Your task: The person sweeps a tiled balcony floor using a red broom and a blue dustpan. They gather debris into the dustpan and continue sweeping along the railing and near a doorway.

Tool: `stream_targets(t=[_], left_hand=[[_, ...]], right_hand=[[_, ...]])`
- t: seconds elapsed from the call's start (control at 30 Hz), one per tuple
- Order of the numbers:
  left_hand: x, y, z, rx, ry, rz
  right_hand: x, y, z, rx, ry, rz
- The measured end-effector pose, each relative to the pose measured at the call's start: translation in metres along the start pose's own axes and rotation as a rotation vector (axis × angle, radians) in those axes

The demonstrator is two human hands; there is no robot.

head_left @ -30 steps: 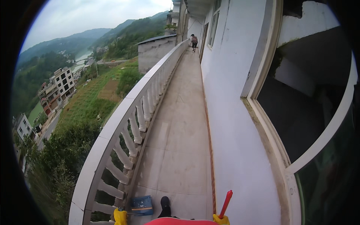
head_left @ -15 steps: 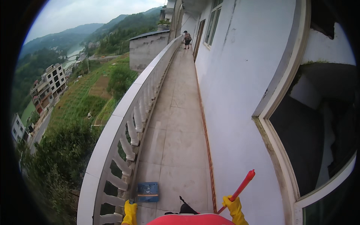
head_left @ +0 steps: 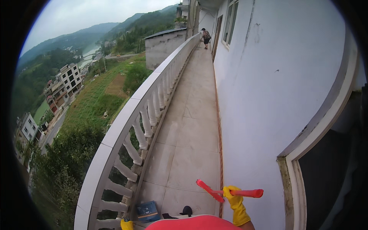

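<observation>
Outdoors, a long narrow balcony runs far ahead between a white balustrade (head_left: 126,119) on the left and a white wall (head_left: 264,88) on the right. Near the bottom, the right hand (head_left: 234,203), in a yellow rubber glove, grips a red tool's handle (head_left: 241,193) crosswise, apparently for carrying. The left hand (head_left: 126,224) barely shows; its grip cannot be told. A blue box (head_left: 147,211) sits by the railing.

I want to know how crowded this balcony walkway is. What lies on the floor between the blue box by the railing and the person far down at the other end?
Nothing: in the head view the concrete floor from the blue box to the distant person is bare.
</observation>
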State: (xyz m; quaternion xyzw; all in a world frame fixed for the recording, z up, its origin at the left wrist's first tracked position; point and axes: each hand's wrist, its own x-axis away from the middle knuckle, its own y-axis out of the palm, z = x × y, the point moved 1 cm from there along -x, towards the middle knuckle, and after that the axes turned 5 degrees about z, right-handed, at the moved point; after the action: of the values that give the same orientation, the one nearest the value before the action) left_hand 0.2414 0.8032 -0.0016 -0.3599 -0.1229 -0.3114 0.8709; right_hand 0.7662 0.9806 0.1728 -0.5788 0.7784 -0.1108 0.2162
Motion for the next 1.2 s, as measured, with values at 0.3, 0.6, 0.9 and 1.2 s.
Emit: stream_targets(t=[0.3, 0.6, 0.9, 1.2], left_hand=[[-0.043, 0.077, 0.118, -0.08, -0.043, -0.024], [-0.15, 0.182, 0.226, -0.18, 0.045, -0.176], [-0.293, 0.371, 0.356, 0.008, 0.203, -0.421], [-0.327, 0.515, 0.524, -0.075, 0.24, -0.374]], right_hand=[[-0.145, 0.046, 0.012, -0.092, 0.036, 0.077], [-0.258, 0.09, 0.022, -0.149, 0.309, 0.23], [-0.372, 0.109, -0.006, -0.062, 0.412, 0.407], [-0.515, 0.116, 0.033, -0.111, 0.404, 0.489]])
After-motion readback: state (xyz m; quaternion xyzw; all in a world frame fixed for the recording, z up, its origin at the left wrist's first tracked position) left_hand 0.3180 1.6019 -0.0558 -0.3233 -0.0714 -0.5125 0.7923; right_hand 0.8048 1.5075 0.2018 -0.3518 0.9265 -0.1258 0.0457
